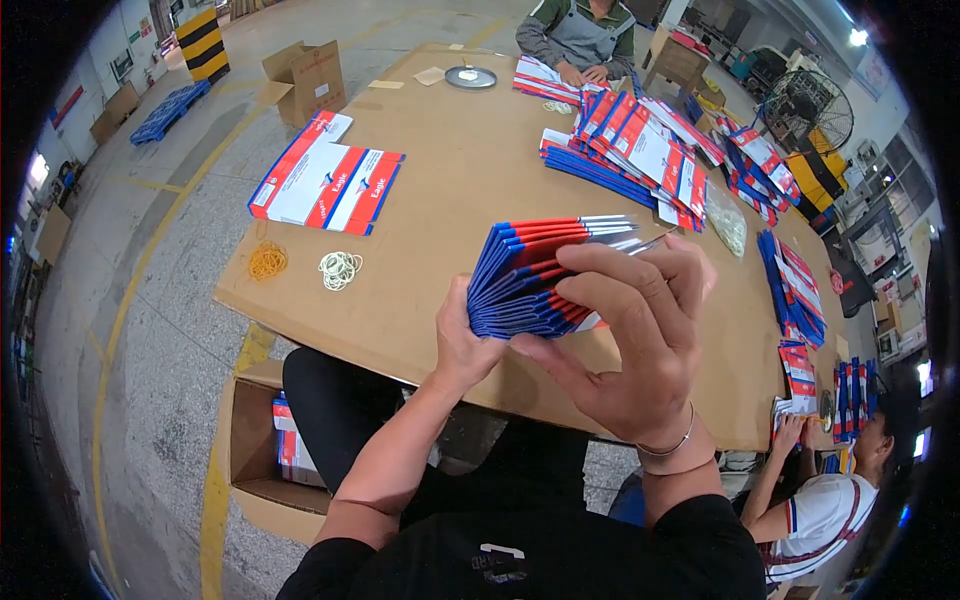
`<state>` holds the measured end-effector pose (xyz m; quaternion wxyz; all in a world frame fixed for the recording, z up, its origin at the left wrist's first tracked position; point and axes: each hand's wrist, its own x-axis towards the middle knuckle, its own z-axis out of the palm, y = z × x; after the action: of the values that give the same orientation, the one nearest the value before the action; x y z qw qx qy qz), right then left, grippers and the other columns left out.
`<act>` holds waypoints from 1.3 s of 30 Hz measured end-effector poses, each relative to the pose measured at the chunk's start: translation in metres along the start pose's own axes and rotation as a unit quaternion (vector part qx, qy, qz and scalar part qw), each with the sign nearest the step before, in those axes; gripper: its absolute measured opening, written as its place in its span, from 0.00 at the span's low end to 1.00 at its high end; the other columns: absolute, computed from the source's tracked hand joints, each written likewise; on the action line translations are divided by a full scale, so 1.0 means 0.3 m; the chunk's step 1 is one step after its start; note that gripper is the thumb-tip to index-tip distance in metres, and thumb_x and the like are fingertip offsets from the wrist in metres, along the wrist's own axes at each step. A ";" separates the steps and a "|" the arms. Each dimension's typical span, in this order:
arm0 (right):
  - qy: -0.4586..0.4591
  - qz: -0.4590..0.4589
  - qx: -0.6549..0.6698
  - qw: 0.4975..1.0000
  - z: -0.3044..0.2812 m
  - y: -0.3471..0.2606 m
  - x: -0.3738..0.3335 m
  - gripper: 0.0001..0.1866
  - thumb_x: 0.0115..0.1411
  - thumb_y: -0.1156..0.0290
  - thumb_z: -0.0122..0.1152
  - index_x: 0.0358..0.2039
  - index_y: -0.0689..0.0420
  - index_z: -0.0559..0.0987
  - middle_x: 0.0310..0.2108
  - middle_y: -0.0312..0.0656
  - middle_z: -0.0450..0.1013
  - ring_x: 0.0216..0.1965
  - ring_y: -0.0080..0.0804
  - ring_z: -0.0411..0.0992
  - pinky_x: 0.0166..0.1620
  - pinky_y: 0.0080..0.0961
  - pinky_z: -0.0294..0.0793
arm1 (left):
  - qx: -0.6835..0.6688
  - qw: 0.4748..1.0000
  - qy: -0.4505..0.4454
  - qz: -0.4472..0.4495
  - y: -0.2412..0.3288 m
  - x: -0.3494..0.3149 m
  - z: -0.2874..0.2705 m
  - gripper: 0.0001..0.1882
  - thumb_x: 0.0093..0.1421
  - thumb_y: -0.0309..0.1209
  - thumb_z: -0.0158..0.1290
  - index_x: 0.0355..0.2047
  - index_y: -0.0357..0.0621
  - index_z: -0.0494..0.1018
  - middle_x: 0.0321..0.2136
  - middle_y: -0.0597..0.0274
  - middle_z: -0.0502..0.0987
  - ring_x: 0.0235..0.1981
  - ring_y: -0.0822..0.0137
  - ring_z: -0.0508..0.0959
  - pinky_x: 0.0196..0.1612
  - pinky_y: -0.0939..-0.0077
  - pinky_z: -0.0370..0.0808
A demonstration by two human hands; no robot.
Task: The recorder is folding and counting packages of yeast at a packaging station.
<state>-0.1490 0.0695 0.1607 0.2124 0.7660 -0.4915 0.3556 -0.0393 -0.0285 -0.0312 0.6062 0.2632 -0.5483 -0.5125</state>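
Above the near part of the cardboard-covered table (pixel 430 270) I hold a fanned stack of flat folded cartons (pixel 515 285), blue, red and white, their edges spread toward the right. My left hand (pixel 463 340) is closed round the stack's lower left side. Curved fingers of my right hand (pixel 635 330) rest on its right side, with the thumb at the lower edge; part of the cartons is hidden behind this hand. To the left lie a few flat cartons (pixel 330 180) of the same colours. Orange rubber bands (pixel 267 261) and pale rubber bands (pixel 340 270) lie near the left edge.
Large piles of cartons (pixel 640 150) cover the far right, beside a clear bag (pixel 727 222). A round metal dish (pixel 470 77) sits at the back. One co-worker (pixel 585 40) is across the table, another (pixel 815 510) at right. An open box (pixel 262 470) stands by my left leg.
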 end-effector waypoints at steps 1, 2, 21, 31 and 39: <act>0.000 0.000 -0.001 1.000 0.003 0.002 -0.002 0.25 0.38 0.63 0.80 0.37 0.51 0.78 0.44 0.35 0.77 0.39 0.36 0.68 0.50 0.37 0.62 | 0.000 1.000 -0.001 0.001 -0.002 -0.002 0.001 0.19 0.50 0.26 0.63 0.40 0.39 0.68 0.32 0.59 0.77 0.33 0.70 0.76 0.38 0.75 0.73; 0.003 -0.002 0.006 1.000 0.008 0.006 -0.005 0.23 0.41 0.61 0.77 0.37 0.51 0.78 0.43 0.35 0.75 0.40 0.36 0.66 0.51 0.43 0.59 | -0.001 1.000 -0.001 0.000 -0.003 -0.003 0.002 0.19 0.50 0.26 0.63 0.40 0.39 0.68 0.32 0.59 0.77 0.33 0.70 0.76 0.38 0.75 0.73; -0.041 -0.006 -0.043 0.998 -0.001 -0.003 0.035 0.30 0.39 0.55 0.78 0.43 0.54 0.80 0.39 0.39 0.68 0.41 0.37 0.65 0.47 0.36 0.63 | 0.017 0.994 -0.087 -0.066 -0.013 0.000 -0.027 0.25 0.65 0.42 0.52 0.56 0.40 0.64 0.52 0.51 0.73 0.51 0.59 0.77 0.55 0.60 0.76; -0.253 -0.056 0.188 0.947 0.021 0.155 0.194 0.33 0.32 0.64 0.81 0.42 0.55 0.77 0.40 0.44 0.72 0.42 0.47 0.72 0.41 0.36 0.72 | 0.113 0.993 -0.034 0.025 0.060 0.014 -0.025 0.32 0.44 0.32 0.71 0.47 0.41 0.68 0.39 0.53 0.77 0.38 0.59 0.79 0.42 0.67 0.76; -0.256 -0.087 0.153 0.951 0.039 0.169 0.194 0.32 0.34 0.68 0.79 0.43 0.57 0.76 0.33 0.44 0.73 0.35 0.49 0.72 0.38 0.34 0.73 | 0.287 0.926 0.043 0.242 0.263 0.033 0.010 0.43 0.38 0.33 0.73 0.53 0.39 0.64 0.47 0.52 0.68 0.47 0.58 0.72 0.50 0.66 0.71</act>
<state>-0.1754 0.0049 0.1956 -0.0103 0.8943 -0.4010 0.1985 -0.0172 -0.0102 0.0429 0.6335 0.3067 -0.6923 -0.1590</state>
